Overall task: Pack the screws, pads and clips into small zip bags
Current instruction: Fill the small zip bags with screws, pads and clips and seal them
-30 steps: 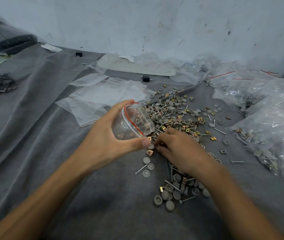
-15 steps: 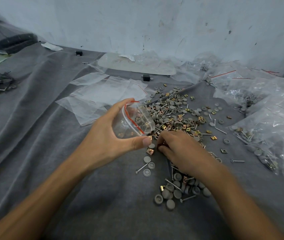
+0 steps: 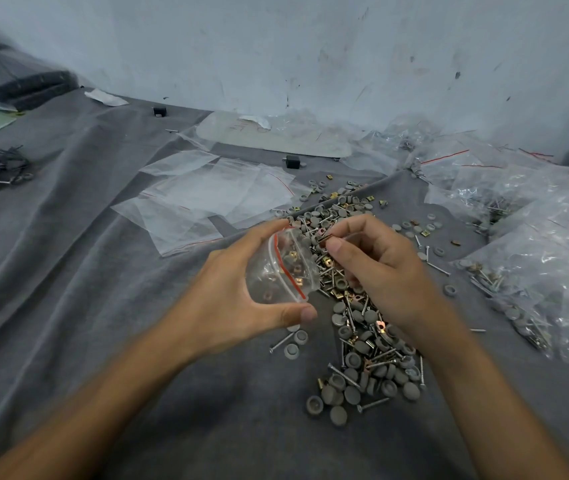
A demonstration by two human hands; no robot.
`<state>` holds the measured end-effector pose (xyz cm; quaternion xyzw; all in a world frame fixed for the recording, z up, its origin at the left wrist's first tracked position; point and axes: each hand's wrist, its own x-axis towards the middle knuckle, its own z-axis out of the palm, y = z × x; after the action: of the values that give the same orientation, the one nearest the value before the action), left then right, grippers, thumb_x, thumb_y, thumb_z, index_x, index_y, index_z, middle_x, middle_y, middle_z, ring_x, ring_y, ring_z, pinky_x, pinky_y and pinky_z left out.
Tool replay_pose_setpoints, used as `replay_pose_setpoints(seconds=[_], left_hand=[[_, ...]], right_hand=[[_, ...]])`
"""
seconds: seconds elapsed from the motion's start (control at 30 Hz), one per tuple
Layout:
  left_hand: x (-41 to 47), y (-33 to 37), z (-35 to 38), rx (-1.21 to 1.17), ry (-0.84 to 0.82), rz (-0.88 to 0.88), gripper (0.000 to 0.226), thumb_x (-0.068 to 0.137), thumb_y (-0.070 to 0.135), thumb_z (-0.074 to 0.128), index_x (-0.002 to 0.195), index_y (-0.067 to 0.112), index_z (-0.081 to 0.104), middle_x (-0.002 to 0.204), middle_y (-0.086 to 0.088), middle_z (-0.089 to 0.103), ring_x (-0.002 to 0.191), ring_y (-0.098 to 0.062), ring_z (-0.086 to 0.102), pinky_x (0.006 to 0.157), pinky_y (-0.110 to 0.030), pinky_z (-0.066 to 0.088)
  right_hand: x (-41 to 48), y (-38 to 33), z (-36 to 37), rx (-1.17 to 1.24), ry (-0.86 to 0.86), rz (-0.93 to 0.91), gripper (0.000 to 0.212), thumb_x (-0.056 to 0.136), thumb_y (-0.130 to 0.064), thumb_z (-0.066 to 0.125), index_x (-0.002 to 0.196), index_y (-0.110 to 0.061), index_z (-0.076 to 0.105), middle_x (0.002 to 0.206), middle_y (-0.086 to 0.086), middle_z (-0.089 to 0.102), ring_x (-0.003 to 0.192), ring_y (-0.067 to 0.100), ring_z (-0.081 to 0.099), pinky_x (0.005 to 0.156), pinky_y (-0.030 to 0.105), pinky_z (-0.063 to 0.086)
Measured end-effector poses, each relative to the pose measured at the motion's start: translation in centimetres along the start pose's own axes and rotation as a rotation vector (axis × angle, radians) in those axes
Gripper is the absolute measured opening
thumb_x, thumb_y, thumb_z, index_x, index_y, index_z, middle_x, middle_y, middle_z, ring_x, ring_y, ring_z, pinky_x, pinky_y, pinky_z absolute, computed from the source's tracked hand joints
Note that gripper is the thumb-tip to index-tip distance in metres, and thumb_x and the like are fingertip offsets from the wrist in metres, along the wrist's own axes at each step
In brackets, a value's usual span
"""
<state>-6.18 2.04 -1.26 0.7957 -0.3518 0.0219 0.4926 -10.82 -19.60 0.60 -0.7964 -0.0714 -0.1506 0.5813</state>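
1. The left hand [image 3: 227, 306] is gripping a small zip bag [image 3: 276, 282]. Its fingers [image 3: 265, 232] are curling over the top with the thumb underneath, so the red-striped mouth is gaping open toward the right.
2. That zip bag is hanging in the air just over the left edge of the parts pile [image 3: 362, 344], and a few gold clips [image 3: 297, 280] are sitting inside it.
3. The right hand [image 3: 383, 271] is pinching one little dark-and-gold clip [image 3: 323, 239] between thumb and index fingertip, right beside the bag's mouth. I honestly can't tell if it's touching the plastic. The other fingers are curling loosely into the palm.
4. Loose screws [image 3: 437, 268], round grey pads [image 3: 338, 415] and more metal clips are lying all mixed together in that pile. It's running from close to the camera, under both hands, toward the wall [image 3: 311, 46].
5. Everything is sitting on a wrinkly grey cloth [image 3: 103, 271] covering the worktop.
6. Flat empty bags [image 3: 213, 192] are lying on the cloth behind the left hand.
7. Filled bags [image 3: 536, 278] are heaping up along the right side.
8. A small black block [image 3: 291, 162] is sitting behind the empty bags, and a tangle of black strips [image 3: 2, 166] is lying far left.
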Motion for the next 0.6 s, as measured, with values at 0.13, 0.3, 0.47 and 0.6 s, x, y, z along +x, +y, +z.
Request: replay_pose_setpoints(seconds=[0.13, 0.3, 0.47, 0.6], left_hand=[[0.0, 0.1, 0.1, 0.015, 0.001, 0.025, 0.100, 0.057, 0.065, 0.086, 0.145, 0.046, 0.041, 0.128, 0.052, 0.046, 0.124, 0.023, 0.043, 0.096, 0.003, 0.029], [0.1, 0.1, 0.1, 0.001, -0.003, 0.022, 0.093, 0.058, 0.066, 0.086, 0.139, 0.055, 0.040, 0.130, 0.047, 0.049, 0.123, 0.019, 0.047, 0.096, 0.002, 0.032], [0.1, 0.0, 0.2, -0.002, -0.002, 0.010, 0.097, 0.057, 0.069, 0.086, 0.140, 0.058, 0.038, 0.134, 0.043, 0.050, 0.126, 0.016, 0.048, 0.102, -0.003, 0.034], [0.0, -0.1, 0.3, -0.011, -0.007, 0.016, 0.096, 0.058, 0.063, 0.089, 0.141, 0.054, 0.041, 0.132, 0.044, 0.050, 0.124, 0.017, 0.048, 0.098, 0.000, 0.032]], right_hand=[[-0.2, -0.7, 0.8, 0.050, -0.071, -0.045, 0.009, 0.092, -0.026, 0.068, 0.097, -0.032, 0.072, 0.068, 0.010, 0.055, 0.060, 0.017, 0.045, 0.054, 0.031, 0.039], [-0.3, -1.1, 1.0, 0.076, -0.045, -0.033, 0.014, 0.088, -0.028, 0.074, 0.102, -0.027, 0.077, 0.084, 0.031, 0.062, 0.065, 0.028, 0.050, 0.059, 0.043, 0.041], [-0.3, -1.0, 0.9, 0.204, 0.014, 0.045, 0.015, 0.080, -0.024, 0.077, 0.094, -0.022, 0.078, 0.073, 0.009, 0.070, 0.062, 0.012, 0.060, 0.057, 0.022, 0.052], [-0.3, -1.0, 1.3, 0.297, 0.007, 0.062, 0.011, 0.086, -0.011, 0.074, 0.092, -0.020, 0.077, 0.083, 0.016, 0.074, 0.073, 0.018, 0.070, 0.067, 0.026, 0.058]])
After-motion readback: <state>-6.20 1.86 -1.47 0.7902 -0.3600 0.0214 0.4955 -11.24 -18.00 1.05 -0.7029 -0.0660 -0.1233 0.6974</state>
